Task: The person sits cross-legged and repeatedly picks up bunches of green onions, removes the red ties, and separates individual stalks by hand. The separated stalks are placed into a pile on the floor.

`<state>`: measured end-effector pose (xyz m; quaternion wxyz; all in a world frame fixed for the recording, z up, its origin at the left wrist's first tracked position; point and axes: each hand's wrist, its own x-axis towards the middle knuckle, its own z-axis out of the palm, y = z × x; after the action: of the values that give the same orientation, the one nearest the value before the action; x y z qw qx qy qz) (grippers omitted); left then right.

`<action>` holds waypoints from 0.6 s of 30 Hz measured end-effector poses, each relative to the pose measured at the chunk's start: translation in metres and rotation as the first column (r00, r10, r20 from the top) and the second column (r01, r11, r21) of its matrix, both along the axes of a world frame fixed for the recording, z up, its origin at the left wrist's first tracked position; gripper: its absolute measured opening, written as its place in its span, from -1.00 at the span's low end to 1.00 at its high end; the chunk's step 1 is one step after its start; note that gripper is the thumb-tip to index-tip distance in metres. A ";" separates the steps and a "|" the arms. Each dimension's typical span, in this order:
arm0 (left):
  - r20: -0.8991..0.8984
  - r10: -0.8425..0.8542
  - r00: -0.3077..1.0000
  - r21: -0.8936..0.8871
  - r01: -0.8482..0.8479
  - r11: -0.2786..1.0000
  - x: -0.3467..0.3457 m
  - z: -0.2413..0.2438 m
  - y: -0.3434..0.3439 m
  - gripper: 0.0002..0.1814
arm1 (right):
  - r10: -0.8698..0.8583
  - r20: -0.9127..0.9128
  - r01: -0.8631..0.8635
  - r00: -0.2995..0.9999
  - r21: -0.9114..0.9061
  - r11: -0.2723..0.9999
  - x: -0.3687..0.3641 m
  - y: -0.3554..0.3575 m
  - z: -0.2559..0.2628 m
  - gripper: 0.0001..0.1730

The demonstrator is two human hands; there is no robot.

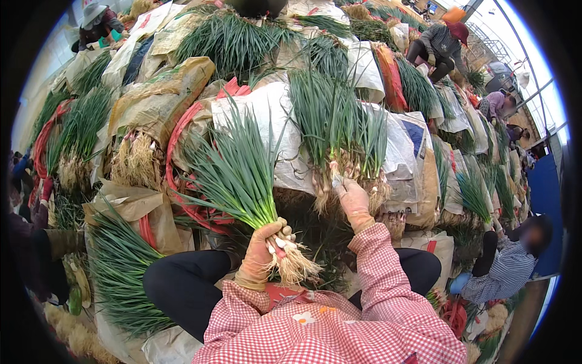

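Observation:
My left hand (263,250), in a pale orange glove, is closed around a bunch of green garlic plants (248,182). White bulbs and stringy roots stick out below the fist, and the long leaves fan up and to the left. My right hand (353,200), gloved alike, reaches to the root end of a loose pile of green garlic (336,118) lying on white woven sacks. Its fingertips are at a pale stem (334,170) at the pile's lower edge; the grip is partly hidden.
Sacks wrapped round more garlic (159,95) and a red plastic strip (175,150) lie at the left. Another leafy heap (122,277) rests beside my left knee. Co-workers sit at the right (504,264), upper right (439,48) and upper left (97,25).

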<state>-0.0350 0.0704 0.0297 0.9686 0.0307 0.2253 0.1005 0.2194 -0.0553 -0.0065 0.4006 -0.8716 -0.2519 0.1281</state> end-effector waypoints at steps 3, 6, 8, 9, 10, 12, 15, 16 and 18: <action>-0.092 -0.027 0.995 0.210 0.046 0.977 -0.001 -0.021 -0.008 -0.77 | -0.094 -0.395 0.236 0.914 0.330 0.914 -0.046 -0.015 0.010 -0.80; -0.099 -0.032 0.995 0.315 0.062 0.947 0.002 -0.020 -0.023 -0.71 | 0.041 0.268 -0.052 0.962 0.034 0.998 -0.113 -0.020 0.018 -0.82; -0.052 -0.060 0.997 0.231 0.070 0.970 0.008 -0.014 -0.029 -0.70 | 0.298 0.317 -0.262 0.901 -0.153 0.953 -0.140 -0.021 0.017 -0.85; -0.015 -0.008 1.000 0.205 0.011 0.979 0.012 -0.017 -0.034 -0.70 | 0.306 0.263 -0.282 0.915 -0.123 0.951 -0.144 -0.021 0.017 -0.82; -0.053 0.006 0.999 0.191 0.004 0.982 0.012 -0.022 -0.033 -0.71 | 0.280 0.236 -0.233 0.930 -0.210 0.950 -0.138 -0.022 0.014 -0.78; -0.048 -0.011 0.999 0.217 0.021 0.976 0.004 -0.037 -0.029 -0.70 | 0.230 0.117 -0.152 0.966 -0.460 0.875 -0.104 -0.037 -0.003 -0.70; -0.091 0.008 0.996 0.316 0.021 0.949 -0.001 -0.040 -0.025 -0.69 | 0.017 -0.027 -0.027 1.000 -0.452 0.892 -0.068 -0.045 0.015 -0.63; -0.135 -0.016 0.991 0.333 0.060 0.941 0.000 -0.031 -0.027 -0.71 | 0.011 0.031 -0.007 0.999 -0.126 0.992 -0.070 -0.041 0.006 -0.44; -0.232 -0.029 0.972 0.360 0.114 0.926 -0.002 -0.029 -0.032 -0.76 | 0.083 -0.461 -0.115 0.884 -0.041 0.992 -0.082 -0.002 0.045 -0.24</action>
<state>-0.0371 0.0381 0.0009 0.9169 0.2325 0.3080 0.1016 0.1370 -0.0577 0.0384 0.4120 -0.8157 -0.1902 0.3587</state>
